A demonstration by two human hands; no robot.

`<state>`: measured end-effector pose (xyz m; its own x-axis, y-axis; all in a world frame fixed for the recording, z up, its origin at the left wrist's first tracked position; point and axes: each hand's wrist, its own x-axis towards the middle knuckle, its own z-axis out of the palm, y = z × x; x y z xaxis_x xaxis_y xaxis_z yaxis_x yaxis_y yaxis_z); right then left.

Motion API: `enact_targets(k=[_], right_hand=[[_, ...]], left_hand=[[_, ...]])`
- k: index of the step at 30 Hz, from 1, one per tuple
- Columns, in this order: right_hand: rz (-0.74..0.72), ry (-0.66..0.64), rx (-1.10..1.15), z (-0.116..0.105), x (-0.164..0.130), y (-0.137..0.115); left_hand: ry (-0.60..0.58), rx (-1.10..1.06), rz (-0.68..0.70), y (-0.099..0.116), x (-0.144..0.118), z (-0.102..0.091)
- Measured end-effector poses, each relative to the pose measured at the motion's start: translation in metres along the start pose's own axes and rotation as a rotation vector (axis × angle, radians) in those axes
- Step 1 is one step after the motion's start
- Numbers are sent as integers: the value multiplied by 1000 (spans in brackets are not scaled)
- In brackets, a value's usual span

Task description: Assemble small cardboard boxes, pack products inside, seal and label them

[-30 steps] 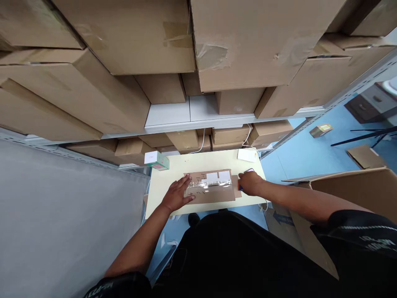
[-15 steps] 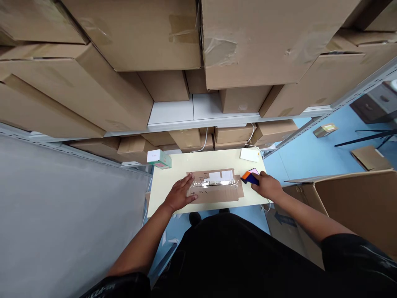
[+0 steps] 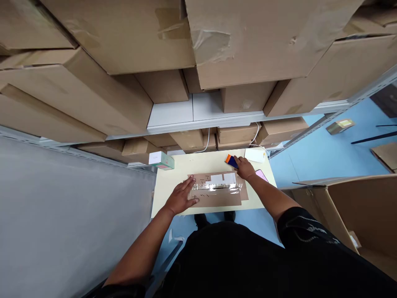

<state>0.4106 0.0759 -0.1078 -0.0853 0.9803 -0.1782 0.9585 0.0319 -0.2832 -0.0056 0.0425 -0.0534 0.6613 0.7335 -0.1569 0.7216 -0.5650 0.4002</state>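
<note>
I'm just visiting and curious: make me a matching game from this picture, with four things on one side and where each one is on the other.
Things:
1. left hand
2. orange and blue tool
3. small white and green box
4. pink card

Places:
A. at the table's far left corner
B. flat on the taped cardboard parcel
C. on the table by the right forearm
D. held in the right hand

Pairs: 1-B, 2-D, 3-A, 4-C

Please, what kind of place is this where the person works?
Probably a warehouse or stockroom packing corner. Large cardboard cartons fill metal shelving, and a flat taped parcel lies on a small table under the person's left hand.
</note>
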Motion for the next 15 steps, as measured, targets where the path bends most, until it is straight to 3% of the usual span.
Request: enact_targets(k=[6,8,11,13,15], right_hand=[[-65,90,154,9,20,-1],[43,133,341,12,24,2],[346,158,628,19,29,9],[486,157,710,24,32,14],[531,146,710,30,34,19]], left_hand=[[16,-22,-10,2,-1,1],[17,-28,-16,3,-1,1],[-4,-17,-24,2,-3,-2],[-15,-7,-29,2,-6,-4],[-14,-2,-35,2,-10,-7]])
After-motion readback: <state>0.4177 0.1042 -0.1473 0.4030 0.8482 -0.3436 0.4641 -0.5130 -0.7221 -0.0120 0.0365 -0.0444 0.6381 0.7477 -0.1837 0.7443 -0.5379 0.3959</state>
